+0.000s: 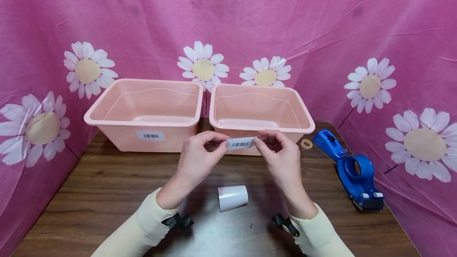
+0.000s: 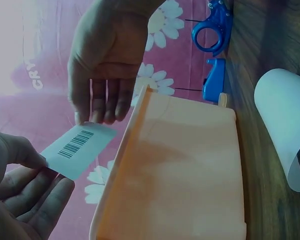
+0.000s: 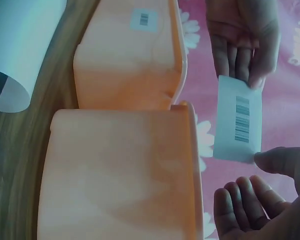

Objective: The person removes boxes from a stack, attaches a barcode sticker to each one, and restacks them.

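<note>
A white barcode label [image 1: 240, 143] hangs between both hands, its printed side facing me. My left hand [image 1: 200, 154] pinches the label's left end between thumb and fingers. At the other end, the thumb of my right hand [image 1: 283, 160] touches a corner of the label; in the right wrist view a gap shows between that thumb and the loosely bent fingers [image 3: 250, 200]. Behind the hands stands the right pink bin [image 1: 298, 128], apart from the label. The left pink bin [image 1: 114, 140] bears a similar barcode label [image 1: 150, 135] on its front.
On the wooden table [image 1: 107, 193], a curled white paper piece [image 1: 233, 198] lies between the forearms. To the right rest a blue tape dispenser [image 1: 357, 181] and a small tan ring [image 1: 306, 144]. A pink flowered cloth [image 1: 228, 11] hangs behind and along both sides.
</note>
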Available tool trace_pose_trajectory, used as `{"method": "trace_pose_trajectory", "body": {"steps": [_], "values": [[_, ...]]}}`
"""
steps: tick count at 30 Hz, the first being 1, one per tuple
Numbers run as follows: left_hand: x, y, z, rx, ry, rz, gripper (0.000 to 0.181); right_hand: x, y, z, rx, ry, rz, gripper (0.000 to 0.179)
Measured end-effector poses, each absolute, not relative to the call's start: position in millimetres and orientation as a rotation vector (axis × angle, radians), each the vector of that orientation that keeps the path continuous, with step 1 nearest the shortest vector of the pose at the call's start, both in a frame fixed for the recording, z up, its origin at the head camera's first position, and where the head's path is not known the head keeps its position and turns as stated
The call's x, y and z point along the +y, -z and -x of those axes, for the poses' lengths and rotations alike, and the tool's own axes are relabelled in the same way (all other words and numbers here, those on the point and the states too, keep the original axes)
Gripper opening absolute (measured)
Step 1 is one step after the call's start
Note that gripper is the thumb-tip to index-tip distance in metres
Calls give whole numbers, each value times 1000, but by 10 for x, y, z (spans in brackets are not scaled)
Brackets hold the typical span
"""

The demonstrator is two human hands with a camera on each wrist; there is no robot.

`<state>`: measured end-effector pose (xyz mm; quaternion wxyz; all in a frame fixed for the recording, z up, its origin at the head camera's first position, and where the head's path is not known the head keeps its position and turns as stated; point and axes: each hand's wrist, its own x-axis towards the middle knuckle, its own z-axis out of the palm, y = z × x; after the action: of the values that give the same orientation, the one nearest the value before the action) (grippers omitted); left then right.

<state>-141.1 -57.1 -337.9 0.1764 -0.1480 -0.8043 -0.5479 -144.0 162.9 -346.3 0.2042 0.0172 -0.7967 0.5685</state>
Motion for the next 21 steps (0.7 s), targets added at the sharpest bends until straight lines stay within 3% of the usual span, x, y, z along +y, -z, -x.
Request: {"method": "trace_pose_trajectory", "body": {"steps": [21], "values": [[-481, 3475, 1587, -2326, 1586, 415, 7, 1820, 3447, 1456, -2381, -1583, 28, 18]]}}
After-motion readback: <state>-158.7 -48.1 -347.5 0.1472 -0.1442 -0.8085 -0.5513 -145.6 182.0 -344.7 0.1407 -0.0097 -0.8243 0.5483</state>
